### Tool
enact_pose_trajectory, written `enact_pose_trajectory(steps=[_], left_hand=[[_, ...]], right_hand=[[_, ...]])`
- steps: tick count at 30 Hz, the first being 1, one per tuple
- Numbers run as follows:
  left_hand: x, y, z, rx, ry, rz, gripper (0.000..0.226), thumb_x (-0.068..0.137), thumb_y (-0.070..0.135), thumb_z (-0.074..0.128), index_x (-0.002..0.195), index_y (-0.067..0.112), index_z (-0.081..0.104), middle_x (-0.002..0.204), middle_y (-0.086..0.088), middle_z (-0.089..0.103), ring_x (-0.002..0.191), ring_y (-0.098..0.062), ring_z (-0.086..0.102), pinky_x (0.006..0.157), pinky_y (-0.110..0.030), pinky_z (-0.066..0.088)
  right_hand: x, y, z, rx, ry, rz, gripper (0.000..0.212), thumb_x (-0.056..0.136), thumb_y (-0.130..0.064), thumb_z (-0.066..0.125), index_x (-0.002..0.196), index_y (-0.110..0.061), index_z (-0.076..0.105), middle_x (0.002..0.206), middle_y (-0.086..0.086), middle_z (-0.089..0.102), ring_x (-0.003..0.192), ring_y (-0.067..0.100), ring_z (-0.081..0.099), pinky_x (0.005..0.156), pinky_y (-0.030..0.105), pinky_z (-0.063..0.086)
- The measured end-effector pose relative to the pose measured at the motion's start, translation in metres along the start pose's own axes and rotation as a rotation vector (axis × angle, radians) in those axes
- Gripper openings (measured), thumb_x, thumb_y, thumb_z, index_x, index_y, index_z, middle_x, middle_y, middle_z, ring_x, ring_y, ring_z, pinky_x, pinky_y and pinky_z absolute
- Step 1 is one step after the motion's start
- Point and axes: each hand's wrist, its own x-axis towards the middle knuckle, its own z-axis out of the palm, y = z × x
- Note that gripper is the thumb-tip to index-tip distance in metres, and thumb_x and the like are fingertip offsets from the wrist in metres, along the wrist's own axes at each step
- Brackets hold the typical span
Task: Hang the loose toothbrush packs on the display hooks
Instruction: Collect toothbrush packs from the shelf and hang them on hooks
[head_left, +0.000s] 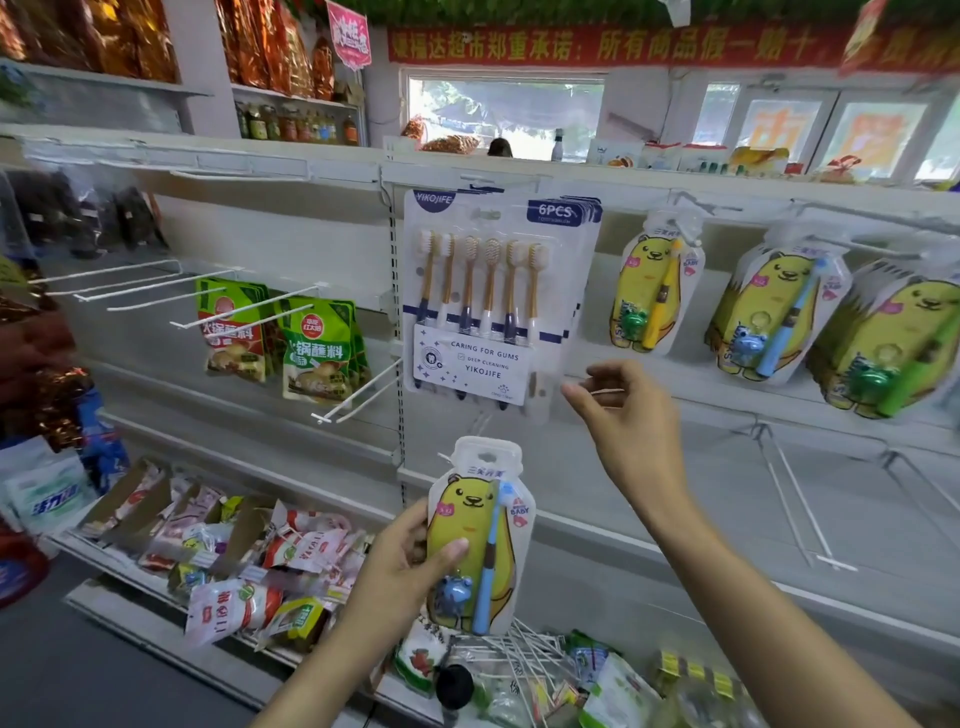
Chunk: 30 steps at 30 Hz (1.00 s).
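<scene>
Shop aisle: display hooks (358, 397), hung packs (498, 291) (snacks (317, 348) too)

A white shelf wall (649, 499) carries wire hooks (358, 397). A six-brush pack (493, 296) hangs centrally, bear toothbrush packs (657, 286) toward its right edge, green sauce pouches (317, 348) left.

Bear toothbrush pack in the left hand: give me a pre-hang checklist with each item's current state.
1. Grip: ok. The left hand holds the bear toothbrush pack upright, thumb across its front.
2. Hang hole free: ok. The slot at the pack's top sits clear of the fingers.
3. Right hand free to help: ok. It is raised, open and holds nothing.
4. Matching row located: ok. The hanging bear packs are to the right of the six-brush pack.
5. Room left on that hook: cannot tell; its free length is hidden by the packs.
6. Pack lined up with a hook: not ok. It is well below the row.
</scene>
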Motion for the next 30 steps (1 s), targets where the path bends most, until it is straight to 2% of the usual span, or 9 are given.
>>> enact_pose_trajectory(steps=[2,6,10,12,17,20,22,26,30], left_hand=[[0.006,0.002,0.016,-0.005,-0.025,0.003,0.035,0.087,0.01,0.068,0.121,0.016,0.063,0.106,-0.001,0.078,0.099,-0.019,0.074,0.08,-0.026,0.059],[0.019,0.009,0.054,0.0,-0.065,0.025,0.031,0.089,0.004,0.068,0.116,0.019,0.064,0.102,0.006,0.078,0.093,-0.009,0.074,0.076,-0.017,0.055],[0.033,0.016,0.092,-0.028,-0.121,0.044,0.031,0.089,0.006,0.068,0.119,0.016,0.064,0.105,0.0,0.078,0.096,-0.014,0.074,0.078,-0.021,0.056],[0.038,0.019,0.112,-0.038,-0.154,0.054,0.033,0.09,0.008,0.068,0.122,0.016,0.064,0.107,-0.001,0.077,0.098,-0.015,0.073,0.081,-0.023,0.057],[0.05,0.029,0.154,-0.075,-0.225,0.041,0.029,0.089,0.004,0.069,0.114,0.018,0.066,0.101,0.005,0.078,0.091,-0.01,0.074,0.074,-0.019,0.055],[0.056,0.033,0.173,-0.07,-0.304,0.03,0.027,0.088,0.002,0.069,0.111,0.016,0.068,0.098,0.007,0.079,0.089,-0.009,0.074,0.073,-0.018,0.056],[0.059,0.033,0.182,-0.041,-0.342,0.041,0.027,0.085,0.005,0.072,0.11,0.016,0.069,0.099,0.007,0.079,0.09,-0.01,0.074,0.074,-0.02,0.057],[0.063,0.032,0.195,-0.005,-0.405,0.04,0.038,0.073,0.019,0.08,0.11,0.017,0.072,0.103,-0.001,0.078,0.091,-0.017,0.074,0.08,-0.03,0.061],[0.068,0.027,0.206,0.014,-0.437,0.032,0.034,0.075,0.006,0.082,0.107,0.012,0.073,0.096,-0.01,0.078,0.078,-0.022,0.073,0.073,-0.032,0.061]], right_hand=[[-0.009,0.008,-0.013,0.01,-0.047,0.011,0.024,0.087,-0.039,0.075,0.102,-0.022,0.067,0.087,-0.013,0.069,0.081,-0.002,0.066,0.075,0.021,0.057],[-0.027,0.018,-0.039,0.167,-0.224,0.051,0.015,0.09,-0.032,0.072,0.094,-0.018,0.072,0.082,-0.002,0.075,0.077,0.013,0.072,0.076,0.037,0.06],[-0.039,0.025,-0.069,0.209,-0.34,0.071,0.021,0.085,-0.032,0.076,0.098,-0.015,0.074,0.091,0.0,0.077,0.086,0.016,0.073,0.077,0.032,0.058],[-0.04,0.029,-0.086,0.241,-0.368,0.102,0.023,0.083,-0.019,0.08,0.104,-0.014,0.072,0.097,0.0,0.078,0.092,0.015,0.074,0.079,0.028,0.059],[-0.033,0.036,-0.128,0.286,-0.298,0.138,0.029,0.08,-0.007,0.08,0.107,-0.013,0.07,0.1,0.0,0.078,0.094,0.018,0.075,0.08,0.03,0.061],[-0.024,0.035,-0.153,0.282,-0.221,0.123,0.029,0.079,-0.01,0.081,0.105,-0.015,0.07,0.097,-0.005,0.078,0.092,0.012,0.074,0.077,0.023,0.058],[-0.019,0.035,-0.166,0.283,-0.189,0.115,0.033,0.074,-0.019,0.081,0.105,-0.017,0.07,0.098,-0.005,0.078,0.094,0.012,0.074,0.08,0.025,0.059],[-0.012,0.035,-0.186,0.314,-0.154,0.074,0.036,0.071,-0.021,0.079,0.105,-0.017,0.071,0.098,-0.004,0.078,0.095,0.013,0.074,0.08,0.025,0.059],[-0.006,0.033,-0.201,0.356,-0.115,0.068,0.036,0.07,-0.021,0.078,0.104,-0.014,0.07,0.096,-0.004,0.079,0.092,0.012,0.075,0.074,0.02,0.057]])
